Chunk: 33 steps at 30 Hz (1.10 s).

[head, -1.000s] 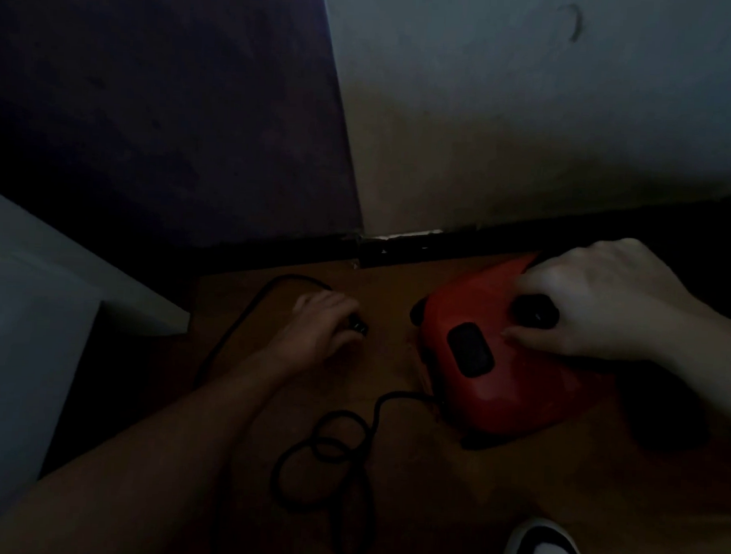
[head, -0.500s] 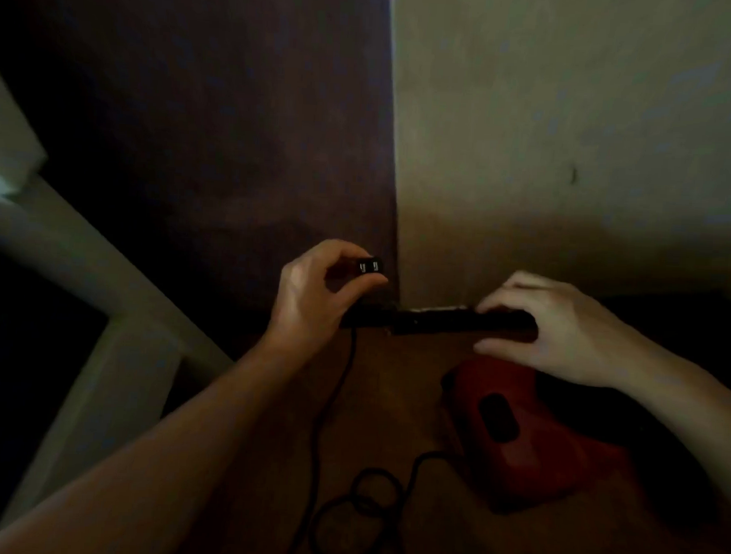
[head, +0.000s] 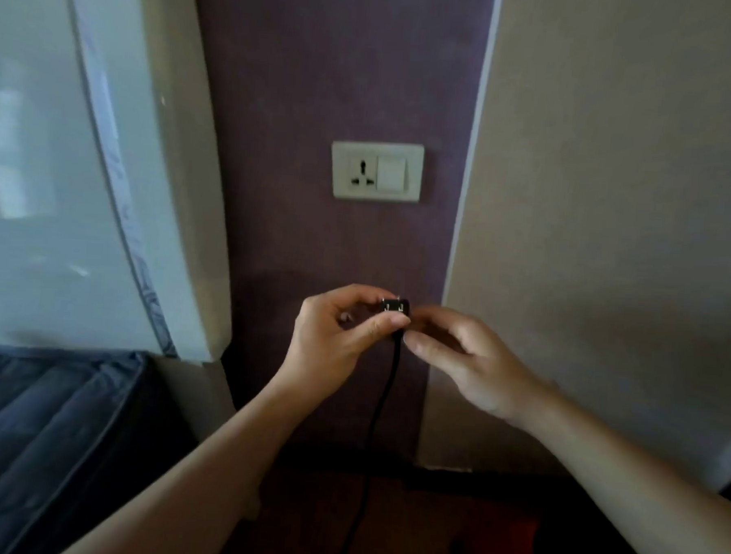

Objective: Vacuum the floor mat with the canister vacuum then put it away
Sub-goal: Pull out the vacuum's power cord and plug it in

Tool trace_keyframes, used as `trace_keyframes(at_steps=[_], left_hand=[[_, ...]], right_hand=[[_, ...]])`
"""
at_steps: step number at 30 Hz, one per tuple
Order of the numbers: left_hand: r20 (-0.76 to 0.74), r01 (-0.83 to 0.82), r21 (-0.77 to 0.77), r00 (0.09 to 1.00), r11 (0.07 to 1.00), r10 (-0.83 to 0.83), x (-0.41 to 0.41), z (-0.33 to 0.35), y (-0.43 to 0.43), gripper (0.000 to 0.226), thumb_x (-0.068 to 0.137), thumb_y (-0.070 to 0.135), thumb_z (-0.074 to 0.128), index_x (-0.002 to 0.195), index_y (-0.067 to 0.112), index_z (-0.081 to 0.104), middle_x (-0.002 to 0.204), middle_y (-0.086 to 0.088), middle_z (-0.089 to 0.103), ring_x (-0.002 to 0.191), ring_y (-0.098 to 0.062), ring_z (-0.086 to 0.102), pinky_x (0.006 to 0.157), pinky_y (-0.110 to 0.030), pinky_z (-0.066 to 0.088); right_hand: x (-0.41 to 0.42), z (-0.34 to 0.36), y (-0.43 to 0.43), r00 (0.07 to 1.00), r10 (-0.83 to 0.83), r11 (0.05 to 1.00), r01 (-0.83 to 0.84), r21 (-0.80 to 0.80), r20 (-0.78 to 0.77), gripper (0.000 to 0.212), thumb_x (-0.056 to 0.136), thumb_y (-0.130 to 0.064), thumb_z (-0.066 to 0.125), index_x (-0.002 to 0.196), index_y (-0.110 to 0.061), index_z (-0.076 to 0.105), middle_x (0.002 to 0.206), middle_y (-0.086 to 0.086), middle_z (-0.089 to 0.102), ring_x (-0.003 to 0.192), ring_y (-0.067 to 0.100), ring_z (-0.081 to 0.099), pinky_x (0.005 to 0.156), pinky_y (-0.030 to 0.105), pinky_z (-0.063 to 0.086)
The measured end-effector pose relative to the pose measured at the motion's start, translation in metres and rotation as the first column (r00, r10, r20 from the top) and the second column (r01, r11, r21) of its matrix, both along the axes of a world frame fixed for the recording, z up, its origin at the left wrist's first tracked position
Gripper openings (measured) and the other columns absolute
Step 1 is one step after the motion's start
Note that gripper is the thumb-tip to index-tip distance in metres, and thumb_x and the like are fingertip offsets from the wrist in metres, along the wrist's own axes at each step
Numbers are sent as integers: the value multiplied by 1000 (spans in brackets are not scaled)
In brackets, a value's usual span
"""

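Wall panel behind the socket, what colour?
The wall panel is dull purple; the socket plate is off-white. Head view.

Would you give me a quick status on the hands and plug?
Left hand pinches plug. Right hand at plug too, grip unclear. Wall socket above, empty, nothing between.

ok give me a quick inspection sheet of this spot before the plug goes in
surface: dark floor, dim, little of it shown
job's things: plug held below the wall socket, not inserted; red vacuum at bottom edge, mostly hidden
clutter: nothing seen
hands: left hand pinches the plug; right hand has fingertips at the plug, grip unclear
cables: black cable hangs from the plug towards the floor
surroundings: purple wall panel, beige wall, switch beside the socket, white glossy panel left, blue-grey fabric lower left
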<state>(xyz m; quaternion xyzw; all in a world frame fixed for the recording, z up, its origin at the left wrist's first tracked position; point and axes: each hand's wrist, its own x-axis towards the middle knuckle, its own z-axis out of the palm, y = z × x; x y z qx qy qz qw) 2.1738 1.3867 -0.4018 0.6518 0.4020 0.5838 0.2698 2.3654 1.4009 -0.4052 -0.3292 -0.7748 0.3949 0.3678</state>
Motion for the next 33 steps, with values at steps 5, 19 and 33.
trace_keyframes(at_steps=[5,19,33], left_hand=[[137,164,26,977,986,-166,-13,33,4,25,75,18,73,91,-2,73,95,-6,70,78,-6,68,70,-15,52],[-643,-222,490,562,843,521,-105,82,110,90,70,67,69,148,31,42,163,1,21,151,-22,20,118,-52,29],[-666,-133,684,287,717,689,-124,96,155,109,68,68,68,157,28,20,167,3,3,154,-18,1,122,-48,10]], right_hand=[[-24,32,-5,963,33,977,-87,-193,-267,34,96,-36,58,95,-5,72,83,8,66,76,17,62,81,43,54],[-51,65,64,953,-292,948,299,105,-77,17,100,-24,61,89,-15,70,55,-3,54,43,5,46,47,24,36],[-79,79,109,770,-632,584,545,601,-84,12,91,-35,71,91,-25,64,52,-14,49,46,6,52,45,32,45]])
